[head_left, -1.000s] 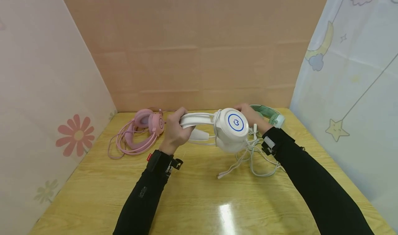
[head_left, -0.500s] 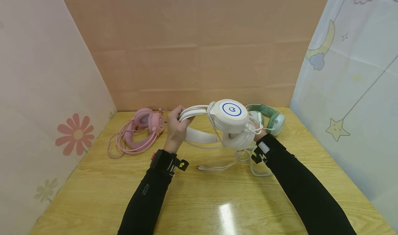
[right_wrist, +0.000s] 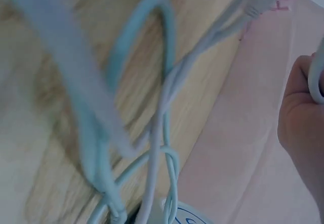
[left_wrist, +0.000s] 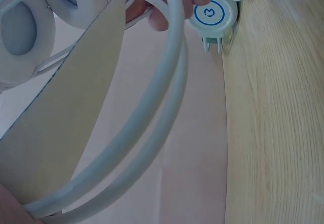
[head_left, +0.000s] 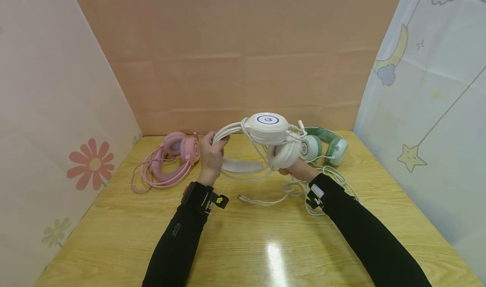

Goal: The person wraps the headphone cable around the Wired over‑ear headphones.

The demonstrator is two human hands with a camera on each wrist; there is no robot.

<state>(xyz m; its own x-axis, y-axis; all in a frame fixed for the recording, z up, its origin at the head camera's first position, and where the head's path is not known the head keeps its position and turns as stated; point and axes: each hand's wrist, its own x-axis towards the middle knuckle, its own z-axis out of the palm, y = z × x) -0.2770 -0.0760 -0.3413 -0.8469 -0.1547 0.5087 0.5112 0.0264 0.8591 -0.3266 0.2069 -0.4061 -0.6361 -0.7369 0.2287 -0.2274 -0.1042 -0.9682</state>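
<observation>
White headphones (head_left: pixel 262 131) are held up over the table, one ear cup with a blue ring logo facing upward. My left hand (head_left: pixel 211 157) grips their headband at the left; in the left wrist view the band's twin tubes (left_wrist: pixel 152 97) curve up from that grip. At the lower ear cup, my right hand (head_left: pixel 301 169) holds the headphones from below, most of its fingers hidden behind the cup. The left wrist view shows those fingertips (left_wrist: pixel 158 20) curled by the band's far end. A white cable (head_left: pixel 262 202) trails onto the table beneath.
Pink headphones (head_left: pixel 191 150) with a coiled cord lie at the back left. Green and white headphones (head_left: pixel 337 150) stand at the back right, close behind my right hand, with loose pale cables (head_left: pixel 343 181) in front. A tan backdrop (head_left: pixel 243 67) closes the table's rear edge.
The white headphones have tilted and shifted up and left, so the logo faces more upward. My right hand has come from behind the cup to beneath it.
</observation>
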